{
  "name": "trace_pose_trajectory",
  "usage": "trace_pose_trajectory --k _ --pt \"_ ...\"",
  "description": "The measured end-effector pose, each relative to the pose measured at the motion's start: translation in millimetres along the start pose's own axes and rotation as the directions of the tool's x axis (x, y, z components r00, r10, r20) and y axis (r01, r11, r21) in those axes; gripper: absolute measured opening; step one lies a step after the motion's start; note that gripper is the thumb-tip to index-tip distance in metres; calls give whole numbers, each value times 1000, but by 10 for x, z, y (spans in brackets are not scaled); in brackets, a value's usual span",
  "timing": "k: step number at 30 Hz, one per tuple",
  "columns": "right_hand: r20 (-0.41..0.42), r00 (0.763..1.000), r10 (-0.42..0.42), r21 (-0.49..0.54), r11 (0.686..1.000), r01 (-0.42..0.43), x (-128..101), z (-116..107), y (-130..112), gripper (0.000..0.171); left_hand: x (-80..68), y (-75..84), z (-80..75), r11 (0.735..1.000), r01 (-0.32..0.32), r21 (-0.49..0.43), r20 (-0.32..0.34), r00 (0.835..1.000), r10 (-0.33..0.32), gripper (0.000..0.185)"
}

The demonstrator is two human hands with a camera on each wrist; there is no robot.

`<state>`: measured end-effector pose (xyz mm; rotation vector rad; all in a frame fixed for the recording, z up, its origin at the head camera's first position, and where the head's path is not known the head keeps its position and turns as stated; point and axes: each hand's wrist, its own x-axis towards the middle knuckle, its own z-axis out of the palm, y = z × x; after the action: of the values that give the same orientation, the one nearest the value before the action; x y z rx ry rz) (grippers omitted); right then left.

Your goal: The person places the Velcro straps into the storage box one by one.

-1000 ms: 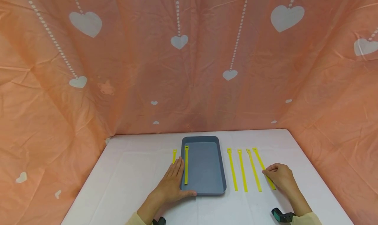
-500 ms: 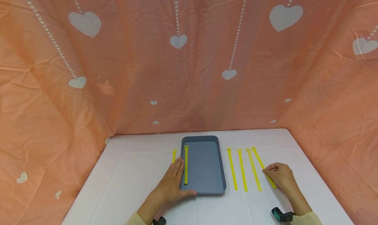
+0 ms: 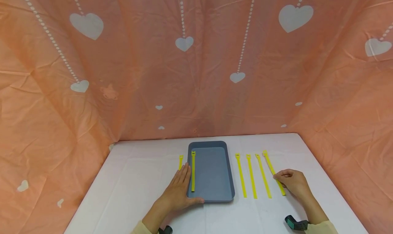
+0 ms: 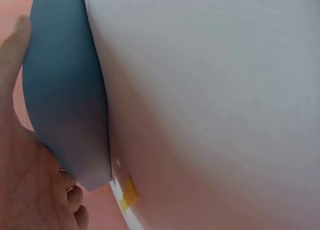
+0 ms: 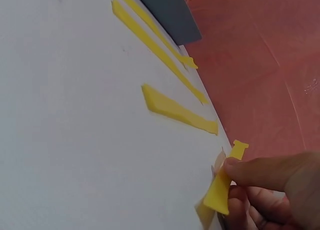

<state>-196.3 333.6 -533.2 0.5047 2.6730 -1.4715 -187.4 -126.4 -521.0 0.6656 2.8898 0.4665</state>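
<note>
While pinched midway, yellow strap [image 3: 274,172] protrudes beyond right hand [image 3: 293,183].

Left of the grey tray [image 3: 228,179] the white table [image 3: 129,189] lies open, save for the left hand [image 3: 177,193] pressed flat against the tray's left wall and near corner. To the tray's right, three yellow strips [image 3: 251,176] lie side by side with narrow bare lanes between them. Beyond them the right hand [image 3: 293,183] occupies the outermost strip [image 3: 270,164], with bare table past it to the edge.

Bright even light, wrist views blurry
</note>
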Motion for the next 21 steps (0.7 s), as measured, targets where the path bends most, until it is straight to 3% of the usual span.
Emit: trace_pose_trajectory --k 21 --pt "-9 999 49 150 988 -47 34 -5 90 35 -7 0 6 1000 2 3 3 1000 -2 136"
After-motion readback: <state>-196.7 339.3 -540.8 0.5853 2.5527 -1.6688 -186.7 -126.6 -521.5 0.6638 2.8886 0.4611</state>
